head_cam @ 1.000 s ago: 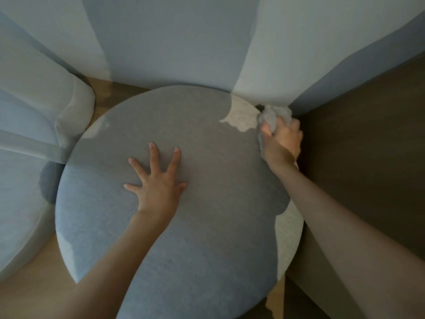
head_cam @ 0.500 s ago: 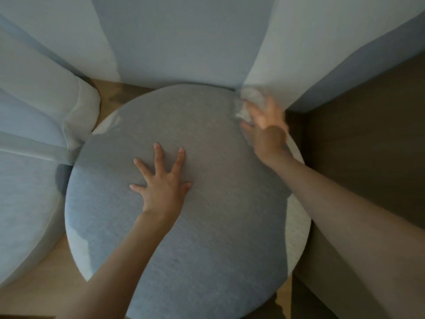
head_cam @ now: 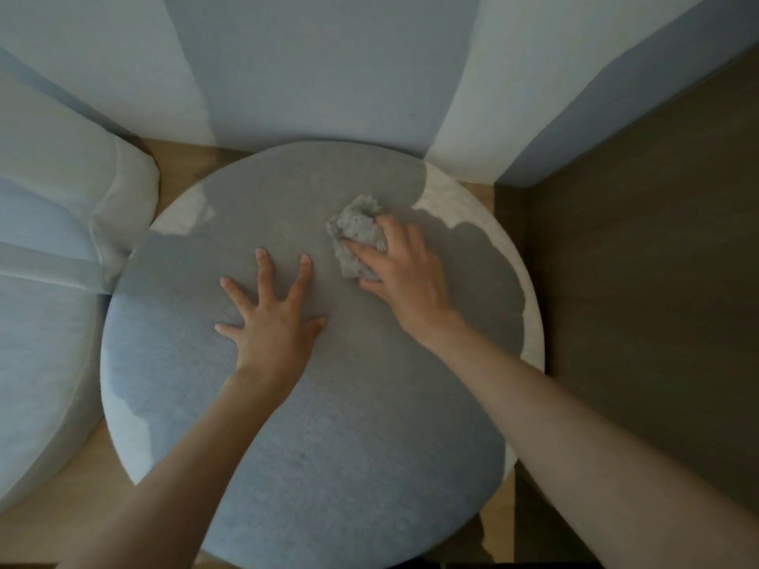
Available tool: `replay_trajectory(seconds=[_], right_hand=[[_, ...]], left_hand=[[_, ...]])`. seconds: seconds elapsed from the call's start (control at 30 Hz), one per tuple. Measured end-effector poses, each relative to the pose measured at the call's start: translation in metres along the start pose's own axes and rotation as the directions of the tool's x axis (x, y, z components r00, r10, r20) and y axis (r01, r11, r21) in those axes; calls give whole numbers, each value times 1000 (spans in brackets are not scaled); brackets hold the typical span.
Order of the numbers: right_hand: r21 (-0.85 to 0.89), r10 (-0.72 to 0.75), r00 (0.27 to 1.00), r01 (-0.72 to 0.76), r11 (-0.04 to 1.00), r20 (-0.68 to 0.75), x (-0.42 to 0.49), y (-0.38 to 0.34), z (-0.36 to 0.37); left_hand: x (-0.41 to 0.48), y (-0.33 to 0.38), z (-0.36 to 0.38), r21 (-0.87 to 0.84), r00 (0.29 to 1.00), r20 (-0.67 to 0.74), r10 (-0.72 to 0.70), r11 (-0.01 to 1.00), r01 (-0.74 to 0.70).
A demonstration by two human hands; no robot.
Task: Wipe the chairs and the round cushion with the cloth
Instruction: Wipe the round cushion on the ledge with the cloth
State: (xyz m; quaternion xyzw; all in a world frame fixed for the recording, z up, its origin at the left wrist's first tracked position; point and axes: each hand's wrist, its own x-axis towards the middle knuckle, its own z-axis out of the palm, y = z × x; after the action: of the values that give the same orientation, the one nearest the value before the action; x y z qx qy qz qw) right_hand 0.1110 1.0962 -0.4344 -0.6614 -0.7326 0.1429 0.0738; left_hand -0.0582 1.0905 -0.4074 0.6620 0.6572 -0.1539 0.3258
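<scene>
A large round grey-blue cushion (head_cam: 328, 445) fills the middle of the view. My left hand (head_cam: 273, 318) lies flat on its centre with fingers spread, holding nothing. My right hand (head_cam: 404, 273) presses a crumpled grey cloth (head_cam: 357, 232) onto the cushion's upper middle, just right of my left hand's fingertips. The cloth sticks out beyond my fingers toward the far side.
A pale upholstered chair (head_cam: 45, 305) stands at the left, touching the cushion's edge. Light curtains or walls (head_cam: 312, 63) rise behind the cushion. A dark wooden panel (head_cam: 657, 260) closes the right side. Wooden floor (head_cam: 82, 498) shows at the lower left.
My right hand has swept the cloth from the cushion's far right rim leftward and inward to its upper middle. My left hand has stayed flat on the cushion.
</scene>
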Motion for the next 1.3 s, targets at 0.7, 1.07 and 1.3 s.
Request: replay_trajectory(seconds=[0.7,1.07,1.3], right_hand=[[42,293,943,-290,956,-158,-63,69,-22],[195,254,964,-234,952,-83,-104,-14,12],[177,511,829,-481,858,-225,-86,90,-16]], left_hand=[[2,-3,9,29,1000,-20,15,999,-15],[-4,-8,13,46,997,-60,52,998,-50],[-4,-10,15,38,993,-83,81,996,-78]])
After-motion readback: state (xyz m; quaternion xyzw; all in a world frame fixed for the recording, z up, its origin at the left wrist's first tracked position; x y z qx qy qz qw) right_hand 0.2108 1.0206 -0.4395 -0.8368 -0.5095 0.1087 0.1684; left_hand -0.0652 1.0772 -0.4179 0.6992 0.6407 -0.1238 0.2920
